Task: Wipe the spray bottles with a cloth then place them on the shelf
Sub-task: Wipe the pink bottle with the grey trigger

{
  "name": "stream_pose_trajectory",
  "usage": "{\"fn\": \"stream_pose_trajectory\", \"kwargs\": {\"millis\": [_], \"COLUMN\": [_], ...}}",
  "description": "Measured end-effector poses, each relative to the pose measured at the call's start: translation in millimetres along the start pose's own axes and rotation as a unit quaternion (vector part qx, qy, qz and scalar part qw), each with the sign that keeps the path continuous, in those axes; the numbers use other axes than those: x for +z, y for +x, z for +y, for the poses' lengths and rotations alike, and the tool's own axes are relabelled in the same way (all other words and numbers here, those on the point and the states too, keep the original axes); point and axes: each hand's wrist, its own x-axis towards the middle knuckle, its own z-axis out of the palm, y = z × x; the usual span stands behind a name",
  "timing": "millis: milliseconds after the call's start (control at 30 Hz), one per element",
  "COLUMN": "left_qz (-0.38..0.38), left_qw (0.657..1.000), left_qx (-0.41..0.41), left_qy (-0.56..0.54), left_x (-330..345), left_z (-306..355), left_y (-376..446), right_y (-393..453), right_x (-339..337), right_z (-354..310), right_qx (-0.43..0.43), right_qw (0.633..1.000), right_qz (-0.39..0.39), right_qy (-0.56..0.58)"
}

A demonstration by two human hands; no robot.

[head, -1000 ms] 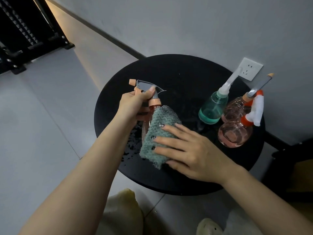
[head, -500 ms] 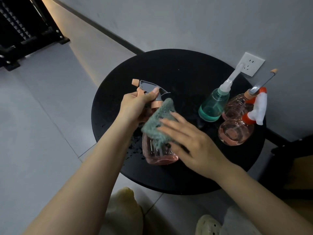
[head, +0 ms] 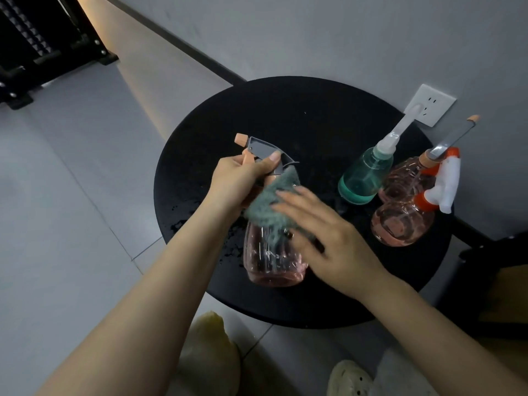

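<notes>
With no legible label on it, the pink spray bottle (head: 273,260) hangs above the round black table (head: 300,115), its neck gripped by the left hand (head: 238,182), while the right hand (head: 323,235) presses a green cloth (head: 267,208) against it with flat fingers.

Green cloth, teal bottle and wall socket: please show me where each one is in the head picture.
green cloth (head: 267,208), head view, middle of the fabric.
teal bottle (head: 364,175), head view, clear body.
wall socket (head: 435,105), head view, white faceplate.

The cloth (head: 270,210) and right hand (head: 323,238) hide the pink bottle's (head: 271,261) upper body.
</notes>
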Motion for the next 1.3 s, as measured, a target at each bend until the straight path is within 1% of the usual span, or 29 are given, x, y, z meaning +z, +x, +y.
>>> {"fn": "stream_pose_trajectory", "kwargs": {"millis": [33, 67, 100, 167, 233, 267, 333, 400, 467, 567, 633, 667, 800, 867, 933, 1000, 1067, 1200, 1300], "left_qz": [-0.005, -0.007, -0.007, -0.008, -0.007, -0.005, 0.000, 0.002, 0.007, 0.004, -0.004, -0.006, 0.002, 0.002, 0.004, 0.008, 0.013, 0.032, 0.045], "left_qw": [1.000, 1.000, 1.000, 1.000, 1.000, 1.000, 1.000, 1.000, 0.999, 1.000, 1.000, 1.000, 1.000, 1.000, 1.000, 1.000, 0.999, 0.999, 0.999], "left_qx": [-0.004, -0.010, -0.017, -0.024, -0.022, -0.020, -0.021, -0.024, -0.028, -0.029, -0.024, -0.020, -0.004, -0.002, -0.001, 0.001, 0.002, -0.009, -0.009], "left_qy": [0.001, 0.002, 0.001, -0.005, -0.012, -0.010, -0.002, -0.009, -0.016, -0.011, -0.010, -0.004, 0.024, 0.018, 0.018, 0.029, 0.039, 0.030, 0.022], "left_x": [1, 2, 2, 2, 2, 2, 1, -1, -2, -1, 1, 2, 6, 7, 7, 6, 3, -6, -12], "left_z": [-1, -1, -1, -1, -2, -1, -1, 0, 1, 2, 0, -1, -7, -8, -8, -7, -6, 4, 9], "left_y": [0, -1, -1, 0, 1, 1, 0, 0, 1, 0, 1, 1, 3, 4, 5, 5, 5, 8, 11], "right_y": [4, 6, 6, 4, 0, -2, -6, -11, -16, -18, -14, -11, 1, 5, 6, 3, -1, -9, -13], "right_x": [-1, -2, -2, 0, 0, -1, -2, -2, 0, -1, -3, -3, -1, 1, 3, 5, 4, 4, 6], "right_z": [1, 2, 4, 5, 4, 3, 1, -2, -4, -4, -3, -3, -2, -2, -3, -5, -6, -7, -6], "right_qx": [0.045, 0.072, 0.083, 0.066, 0.014, -0.028, -0.126, -0.208, -0.251, -0.266, -0.242, -0.217, -0.061, 0.010, 0.028, -0.010, -0.076, -0.199, -0.239], "right_qw": [0.998, 0.996, 0.995, 0.997, 1.000, 0.998, 0.982, 0.959, 0.944, 0.939, 0.948, 0.956, 0.990, 0.995, 0.995, 0.992, 0.986, 0.961, 0.950], "right_qz": [0.011, 0.021, 0.023, 0.013, -0.003, -0.012, -0.037, -0.063, -0.080, -0.087, -0.076, -0.065, 0.002, 0.035, 0.044, 0.027, -0.001, -0.048, -0.075], "right_qy": [0.037, 0.055, 0.058, 0.037, -0.018, -0.057, -0.134, -0.184, -0.197, -0.200, -0.193, -0.185, -0.128, -0.093, -0.089, -0.120, -0.149, -0.184, -0.184]}}
